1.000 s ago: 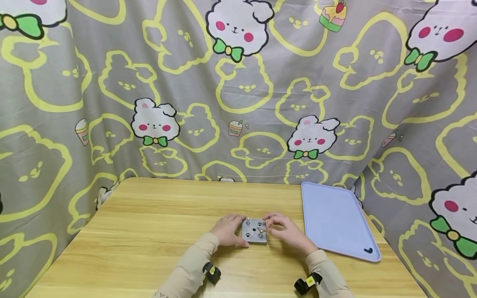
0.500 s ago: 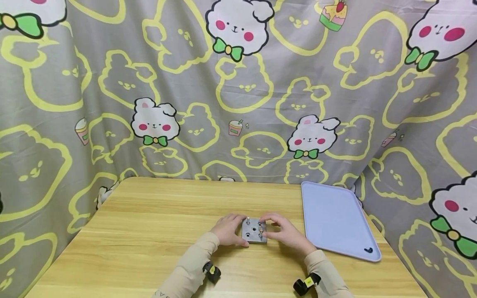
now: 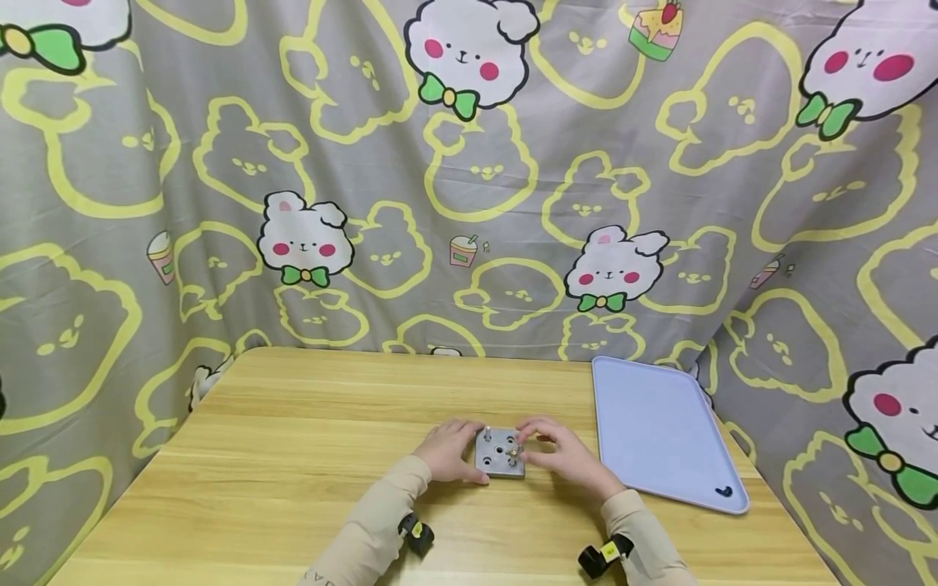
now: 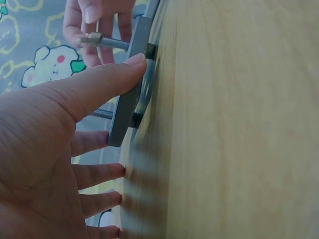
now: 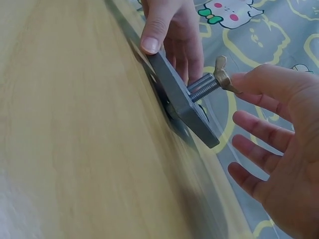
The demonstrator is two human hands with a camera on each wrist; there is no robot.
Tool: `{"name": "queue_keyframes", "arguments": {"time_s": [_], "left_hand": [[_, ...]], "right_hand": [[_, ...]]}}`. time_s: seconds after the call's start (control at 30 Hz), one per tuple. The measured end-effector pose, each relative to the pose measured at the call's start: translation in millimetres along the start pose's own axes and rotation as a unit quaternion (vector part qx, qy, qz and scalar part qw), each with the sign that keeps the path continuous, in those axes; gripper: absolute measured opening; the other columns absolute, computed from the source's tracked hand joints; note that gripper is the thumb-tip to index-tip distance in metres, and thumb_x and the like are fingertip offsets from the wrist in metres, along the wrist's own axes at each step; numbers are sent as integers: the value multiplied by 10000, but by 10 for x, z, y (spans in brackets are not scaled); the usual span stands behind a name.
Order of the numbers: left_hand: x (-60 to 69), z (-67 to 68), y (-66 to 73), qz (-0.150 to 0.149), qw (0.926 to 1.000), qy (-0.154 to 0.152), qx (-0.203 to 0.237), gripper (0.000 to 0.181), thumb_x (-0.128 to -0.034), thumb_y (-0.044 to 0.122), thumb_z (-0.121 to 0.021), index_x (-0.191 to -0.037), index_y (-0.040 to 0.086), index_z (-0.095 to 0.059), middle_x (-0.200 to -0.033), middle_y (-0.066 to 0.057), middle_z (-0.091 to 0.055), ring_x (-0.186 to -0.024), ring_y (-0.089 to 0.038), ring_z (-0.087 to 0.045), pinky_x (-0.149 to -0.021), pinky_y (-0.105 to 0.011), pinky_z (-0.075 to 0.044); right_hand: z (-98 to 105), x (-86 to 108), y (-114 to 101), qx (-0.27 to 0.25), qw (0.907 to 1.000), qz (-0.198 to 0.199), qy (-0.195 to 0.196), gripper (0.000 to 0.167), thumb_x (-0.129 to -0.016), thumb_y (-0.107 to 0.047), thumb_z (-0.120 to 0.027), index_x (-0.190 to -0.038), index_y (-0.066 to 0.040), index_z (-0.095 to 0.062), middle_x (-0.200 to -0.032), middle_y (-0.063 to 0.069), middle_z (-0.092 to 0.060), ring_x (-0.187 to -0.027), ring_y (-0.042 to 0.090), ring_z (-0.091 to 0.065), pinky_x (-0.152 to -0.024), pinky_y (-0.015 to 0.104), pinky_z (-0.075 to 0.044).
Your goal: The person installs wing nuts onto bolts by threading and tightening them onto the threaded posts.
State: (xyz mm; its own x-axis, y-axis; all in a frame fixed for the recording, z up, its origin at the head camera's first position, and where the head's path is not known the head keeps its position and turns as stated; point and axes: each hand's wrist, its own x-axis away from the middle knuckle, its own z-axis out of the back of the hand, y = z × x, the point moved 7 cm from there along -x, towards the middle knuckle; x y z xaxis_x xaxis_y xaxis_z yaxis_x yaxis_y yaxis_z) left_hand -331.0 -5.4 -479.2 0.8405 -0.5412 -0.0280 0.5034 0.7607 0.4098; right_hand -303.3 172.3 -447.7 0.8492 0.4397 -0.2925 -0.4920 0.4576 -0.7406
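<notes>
A square grey metal plate (image 3: 500,465) with several holes lies near the table's middle, raised on bolt heads. My left hand (image 3: 444,454) grips its left side, the thumb at the near edge and fingers toward the far edge. From the plate's right part stands a threaded bolt (image 5: 203,88) carrying a brass-coloured wing nut (image 5: 222,74). At this wing nut, my right hand (image 3: 567,461) has its thumb and index finger, the other fingers spread apart. A second bolt (image 3: 488,435) rises at the plate's far left corner.
On the right of the wooden table (image 3: 330,407) lies a pale blue tray (image 3: 659,431), with a small black item (image 3: 725,491) at its near right corner. A patterned grey curtain (image 3: 381,163) hangs behind the table and along the sides.
My right thumb and fingers have shifted about the wing nut, whose wings have changed angle. My left hand and the plate have stayed in place.
</notes>
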Motion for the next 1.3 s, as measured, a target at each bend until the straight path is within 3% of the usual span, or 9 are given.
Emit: {"name": "queue_keyframes", "arguments": {"time_s": [0.2, 0.43, 0.6, 0.87, 1.17, 1.3], "left_hand": [[3, 0, 0, -12, 10000, 14, 22, 931, -687, 525, -814, -1437, 118, -441, -1422, -123, -520, -1350, -368, -438, -1123, -577, -339], [-3, -11, -9, -28, 10000, 28, -18, 934, -687, 527, -812, -1439, 119, -438, -1423, -118, -520, -1351, -366, -439, -1123, -571, -342], [-3, -15, -10, -27, 10000, 38, -8, 929, -690, 525, -811, -1438, 119, -439, -1421, -118, -521, -1352, -369, -437, -1119, -577, -344], [-18, -42, -37, -5, 10000, 28, 74, 925, -695, 522, -807, -1445, 133, -431, -1431, -124, -511, -1363, -373, -424, -1135, -579, -323], [-26, -40, -44, 8, 10000, 8, -35, 943, -688, 551, -802, -1448, 136, -428, -1434, -115, -511, -1363, -367, -429, -1136, -570, -329], [-28, -42, -42, 20, 10000, 1, -42, 947, -687, 559, -799, -1450, 140, -426, -1432, -107, -514, -1362, -354, -431, -1138, -561, -330]], "right_hand": [[0, -8, 168, -39, 10000, 54, 38, 61, -878, -129, -685, -925, -165, -670, -1241, 148, -638, -1158, 310, -579, -989, 493, -480], [-11, -14, 195, -141, 9999, -33, -39, 108, -896, -108, -656, -888, -215, -675, -1225, 96, -647, -1160, 255, -579, -1032, 389, -422], [-36, -26, 188, -199, 9997, -71, -75, 62, -874, -171, -703, -893, -190, -647, -1212, 86, -650, -1153, 225, -577, -1015, 404, -441], [-69, -41, 212, -141, 9997, -95, -151, 425, -882, -221, -712, -1246, -45, -580, -1256, 104, -620, -1167, 294, -569, -979, 450, -491], [-22, -14, 168, -185, 9998, -27, -80, 183, -903, -132, -667, -1084, -108, -659, -1259, 163, -615, -1174, 290, -561, -961, 546, -490], [31, 6, -22, -225, 9997, -90, -75, 218, -908, -57, -634, -1125, -36, -644, -1263, 198, -610, -1178, 313, -557, -960, 597, -473]]}}
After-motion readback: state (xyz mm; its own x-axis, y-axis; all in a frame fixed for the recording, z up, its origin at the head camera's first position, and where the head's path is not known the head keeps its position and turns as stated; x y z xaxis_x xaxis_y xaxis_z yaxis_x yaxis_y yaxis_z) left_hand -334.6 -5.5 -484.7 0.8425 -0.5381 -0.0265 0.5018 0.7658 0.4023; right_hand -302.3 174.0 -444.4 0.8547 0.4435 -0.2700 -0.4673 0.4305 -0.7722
